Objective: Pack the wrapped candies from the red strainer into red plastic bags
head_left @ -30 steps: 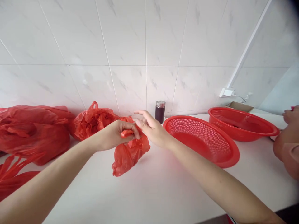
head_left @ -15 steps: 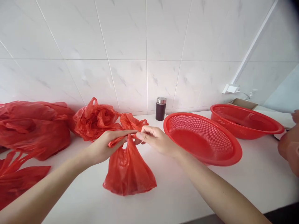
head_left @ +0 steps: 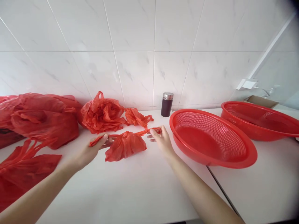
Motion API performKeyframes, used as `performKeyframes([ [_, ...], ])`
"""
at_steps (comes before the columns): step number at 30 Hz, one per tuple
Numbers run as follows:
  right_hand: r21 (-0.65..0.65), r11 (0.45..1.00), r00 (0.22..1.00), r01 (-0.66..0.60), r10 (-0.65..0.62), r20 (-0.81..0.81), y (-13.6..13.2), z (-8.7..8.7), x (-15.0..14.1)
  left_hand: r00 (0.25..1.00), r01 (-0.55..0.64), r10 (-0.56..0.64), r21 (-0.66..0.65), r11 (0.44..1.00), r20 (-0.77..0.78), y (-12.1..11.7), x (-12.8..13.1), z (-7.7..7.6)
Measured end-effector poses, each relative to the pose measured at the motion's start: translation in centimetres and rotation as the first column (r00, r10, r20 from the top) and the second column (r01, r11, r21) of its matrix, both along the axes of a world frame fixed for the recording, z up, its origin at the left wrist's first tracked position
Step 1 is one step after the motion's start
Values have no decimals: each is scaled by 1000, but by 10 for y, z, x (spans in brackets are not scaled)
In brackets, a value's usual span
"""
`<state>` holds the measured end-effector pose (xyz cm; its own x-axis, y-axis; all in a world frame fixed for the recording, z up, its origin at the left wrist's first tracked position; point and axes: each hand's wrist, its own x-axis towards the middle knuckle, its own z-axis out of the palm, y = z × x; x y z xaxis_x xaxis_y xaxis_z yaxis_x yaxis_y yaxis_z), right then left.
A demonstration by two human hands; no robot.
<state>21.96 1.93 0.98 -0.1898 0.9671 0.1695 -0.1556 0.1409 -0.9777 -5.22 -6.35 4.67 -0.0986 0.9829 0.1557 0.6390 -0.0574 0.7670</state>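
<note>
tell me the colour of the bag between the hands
The bag is red, seen best in the head view.

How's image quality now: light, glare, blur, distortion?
Head view: diffuse light, pale sheen on wall tiles; head view: top-right corner dark, rear red basket looks stretched toward the right edge; head view: slight softness, but folds on the small red bag readable.

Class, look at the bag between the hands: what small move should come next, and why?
Probably a gentle outward tug: the left hand and right hand each grip one stretched end of the bag, whose top is bunched between them.
</note>
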Motion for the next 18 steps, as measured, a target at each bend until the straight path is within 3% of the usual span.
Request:
performKeyframes([
  [3, 114, 993, 965, 23, -53, 258, 19, -17, -27, 994, -112, 110, 99, 989, 26, 27, 20, -15],
  [6, 125, 992, 871, 17, -76, 486, 32, -32, -54, 973, -215, 226, 185, 959, -41, 53, 37, -33],
  [11, 174, 985, 816, 10, -109, 568, 41, -55, -73, 920, -296, 329, 172, 940, -211, 77, 44, -57],
  [18, 255, 965, 757, -60, -122, 642, 43, -74, -58, 844, -331, 285, -23, 943, -455, 95, 11, -74],
])
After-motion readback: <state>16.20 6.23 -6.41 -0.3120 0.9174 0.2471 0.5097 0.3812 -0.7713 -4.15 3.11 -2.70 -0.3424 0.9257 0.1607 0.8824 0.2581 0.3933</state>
